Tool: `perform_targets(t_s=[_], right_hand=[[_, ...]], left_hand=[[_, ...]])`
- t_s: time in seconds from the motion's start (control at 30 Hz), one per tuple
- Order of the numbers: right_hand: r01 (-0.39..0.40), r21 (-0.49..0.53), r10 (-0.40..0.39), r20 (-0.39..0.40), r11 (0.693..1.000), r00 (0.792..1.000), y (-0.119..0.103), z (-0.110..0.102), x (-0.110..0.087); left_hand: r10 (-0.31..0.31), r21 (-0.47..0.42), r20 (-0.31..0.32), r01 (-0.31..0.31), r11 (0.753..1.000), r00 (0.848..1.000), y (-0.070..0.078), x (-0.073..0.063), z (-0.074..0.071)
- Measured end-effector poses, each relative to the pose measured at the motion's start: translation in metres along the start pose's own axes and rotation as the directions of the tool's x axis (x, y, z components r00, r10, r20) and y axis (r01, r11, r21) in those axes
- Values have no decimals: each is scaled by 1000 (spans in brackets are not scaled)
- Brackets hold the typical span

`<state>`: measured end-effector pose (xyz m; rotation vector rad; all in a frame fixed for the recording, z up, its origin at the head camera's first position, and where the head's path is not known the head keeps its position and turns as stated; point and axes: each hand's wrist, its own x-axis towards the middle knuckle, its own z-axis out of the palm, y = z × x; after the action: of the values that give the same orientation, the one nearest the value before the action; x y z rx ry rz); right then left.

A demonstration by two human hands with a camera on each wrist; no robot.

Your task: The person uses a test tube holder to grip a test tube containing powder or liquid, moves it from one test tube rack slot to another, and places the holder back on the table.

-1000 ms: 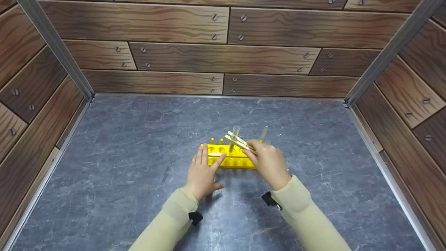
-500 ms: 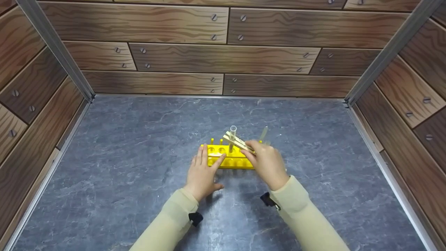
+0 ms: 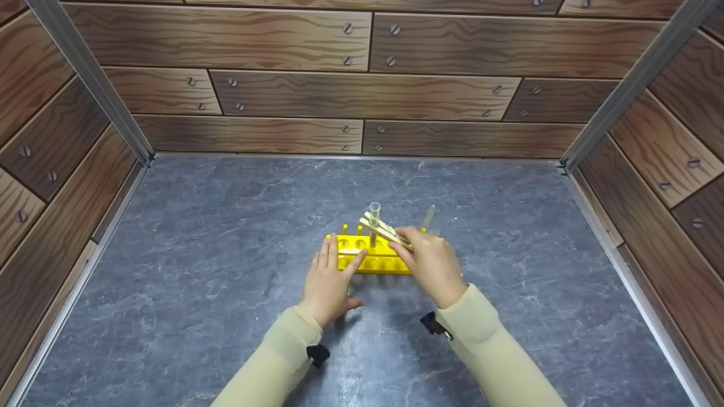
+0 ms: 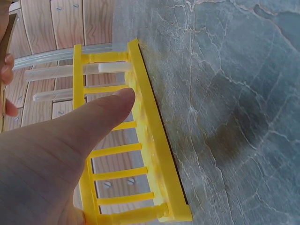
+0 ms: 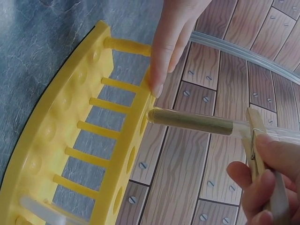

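Observation:
A yellow test tube rack (image 3: 390, 264) stands on the table between both hands. My left hand (image 3: 328, 282) rests on its left end, fingers extended over the top, and its thumb lies in front of the rack in the left wrist view. With thumb and fingers, my right hand (image 3: 435, 265) pinches a wooden test tube clamp (image 3: 384, 229). The clamp's jaws grip a clear test tube (image 3: 374, 217) near its upper part. In the right wrist view, olive-brown contents fill the tube's lower part (image 5: 192, 122), and its rounded bottom is right at a hole in the rack's top plate.
Toward the rack's right end stand other tubes; one contains something white (image 4: 112, 67). Drying pegs (image 3: 345, 229) rise along the rack's back edge. Wood-patterned walls (image 3: 362, 93) and metal posts (image 3: 93, 85) enclose the grey marbled table (image 3: 226, 226) at the back and sides.
My right hand has shifted slightly left, carrying the clamp and tube along the rack. The tube stands more upright than before. My left hand has stayed in place.

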<state>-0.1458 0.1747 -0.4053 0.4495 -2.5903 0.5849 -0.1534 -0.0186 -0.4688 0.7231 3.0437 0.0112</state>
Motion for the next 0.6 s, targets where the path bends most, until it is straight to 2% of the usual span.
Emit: perform_targets(t_s=[0.33,0.6], right_hand=[[-3,19,3,5,1000,1000,-1,4,2],[-5,32,5,13,999,1000,-2,6,3]], left_hand=[[1,10,-4,-1,1000,1000,-1,1,1],[-7,24,24,7,1000,1000,0,0,-1]])
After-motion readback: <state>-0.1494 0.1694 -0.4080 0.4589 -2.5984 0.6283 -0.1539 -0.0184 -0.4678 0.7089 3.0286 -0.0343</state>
